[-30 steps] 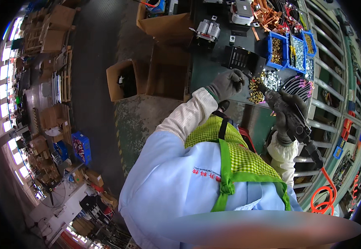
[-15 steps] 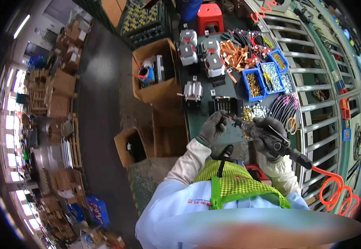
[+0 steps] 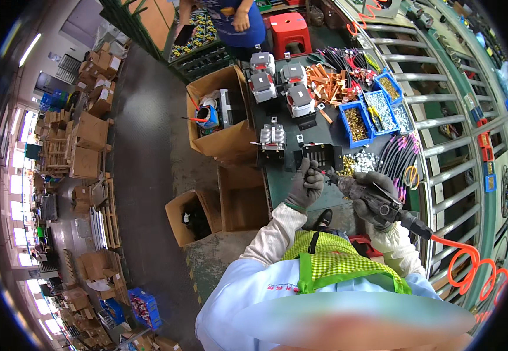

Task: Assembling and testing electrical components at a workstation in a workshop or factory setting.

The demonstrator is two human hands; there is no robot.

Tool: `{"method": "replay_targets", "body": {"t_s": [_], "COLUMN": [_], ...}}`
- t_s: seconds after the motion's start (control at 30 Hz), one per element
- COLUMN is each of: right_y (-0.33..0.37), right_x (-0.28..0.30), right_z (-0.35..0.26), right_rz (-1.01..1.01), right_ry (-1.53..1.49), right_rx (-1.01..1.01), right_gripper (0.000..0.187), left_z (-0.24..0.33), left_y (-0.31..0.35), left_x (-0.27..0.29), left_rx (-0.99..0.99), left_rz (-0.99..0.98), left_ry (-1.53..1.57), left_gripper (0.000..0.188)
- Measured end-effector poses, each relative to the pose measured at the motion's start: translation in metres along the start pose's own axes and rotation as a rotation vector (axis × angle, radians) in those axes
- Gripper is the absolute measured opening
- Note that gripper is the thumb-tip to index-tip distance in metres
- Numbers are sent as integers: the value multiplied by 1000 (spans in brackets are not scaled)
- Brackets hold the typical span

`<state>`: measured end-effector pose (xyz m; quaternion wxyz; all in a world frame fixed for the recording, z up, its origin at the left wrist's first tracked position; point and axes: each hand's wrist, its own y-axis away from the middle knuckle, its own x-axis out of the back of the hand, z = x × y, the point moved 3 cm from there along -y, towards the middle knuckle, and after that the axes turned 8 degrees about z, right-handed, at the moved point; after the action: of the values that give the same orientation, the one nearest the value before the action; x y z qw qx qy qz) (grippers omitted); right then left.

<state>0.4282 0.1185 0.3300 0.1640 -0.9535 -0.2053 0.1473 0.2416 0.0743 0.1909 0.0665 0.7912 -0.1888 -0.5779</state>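
Observation:
My right hand (image 3: 378,196), in a grey glove, is wrapped round a black pneumatic screwdriver (image 3: 350,188) whose tip points left. A coiled orange air hose (image 3: 464,248) runs from its rear end. My gloved left hand (image 3: 306,186) is raised close to the tip, fingers pinched together; whatever they hold is too small to make out. Just beyond the left hand, a black slotted metal bracket (image 3: 337,157) lies on the dark green bench (image 3: 283,190). To its left stands a component with a silver ribbed body (image 3: 272,136) on a black base.
Several transformer-like units (image 3: 299,99), copper strips (image 3: 330,85) and blue bins of small hardware (image 3: 356,124) cover the far bench. Black cables (image 3: 397,155) lie beside a roller conveyor (image 3: 441,124). Cardboard boxes (image 3: 230,143) stand left. A co-worker (image 3: 236,20) is beyond, near a red stool (image 3: 289,32).
My left hand has tilted more upright and stays by the screwdriver tip. The view has shifted slightly, and more of the co-worker now shows at the top.

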Motion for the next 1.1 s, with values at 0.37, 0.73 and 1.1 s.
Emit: {"method": "replay_targets", "body": {"t_s": [0.37, 0.73, 1.1], "right_y": [19, 26, 11], "right_x": [5, 2, -4], "right_z": [45, 99, 110], "right_rz": [-261, -324, -302], "right_ry": [340, 490, 470], "right_rx": [-115, -185, -200], "right_gripper": [52, 58, 49], "left_z": [-4, 29, 51], "left_y": [1, -29, -31], "left_x": [81, 116, 126], "left_rx": [-115, -180, -166], "left_rz": [208, 461, 582], "left_ry": [62, -76, -156], "left_gripper": [27, 13, 11]}}
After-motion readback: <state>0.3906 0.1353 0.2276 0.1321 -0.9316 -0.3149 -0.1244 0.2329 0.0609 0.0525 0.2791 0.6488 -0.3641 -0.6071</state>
